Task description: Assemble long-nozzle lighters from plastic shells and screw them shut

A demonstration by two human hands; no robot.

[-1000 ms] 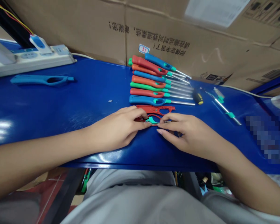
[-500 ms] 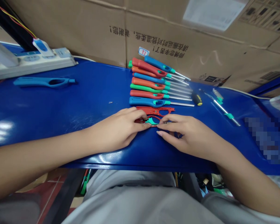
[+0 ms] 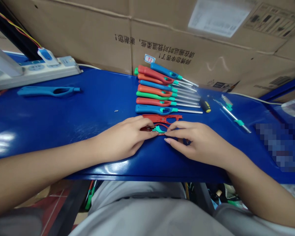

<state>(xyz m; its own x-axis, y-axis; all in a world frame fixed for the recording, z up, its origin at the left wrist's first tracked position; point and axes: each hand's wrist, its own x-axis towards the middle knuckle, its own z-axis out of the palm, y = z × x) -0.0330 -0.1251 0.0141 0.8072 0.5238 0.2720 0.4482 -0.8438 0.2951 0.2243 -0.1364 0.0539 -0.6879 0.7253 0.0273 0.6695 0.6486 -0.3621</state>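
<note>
A red lighter shell half (image 3: 165,125) with a teal trigger (image 3: 159,129) in it lies on the blue table under my fingers. My left hand (image 3: 127,136) grips its left part, thumb and fingers closed on it, hiding that end. From the other side, my right hand (image 3: 196,137) pinches at the edge by the trigger opening; its fingertips cover whatever small part is there. Just beyond lies the other red shell half (image 3: 159,118), its ribbed inside facing up. Behind it, several whole stick lighters (image 3: 153,108) lie in a row, metal tubes pointing right.
A blue shell half (image 3: 44,91) lies left, before a white power strip (image 3: 34,70). Two tiny metal pins (image 3: 116,110) are left of the lighters. On the right are a black-yellow screwdriver (image 3: 206,106) and a metal tube with teal pieces (image 3: 233,116). A cardboard box (image 3: 93,36) stands behind.
The camera view has shifted slightly. Both hands stay on the red shell half with almost the same grip.
</note>
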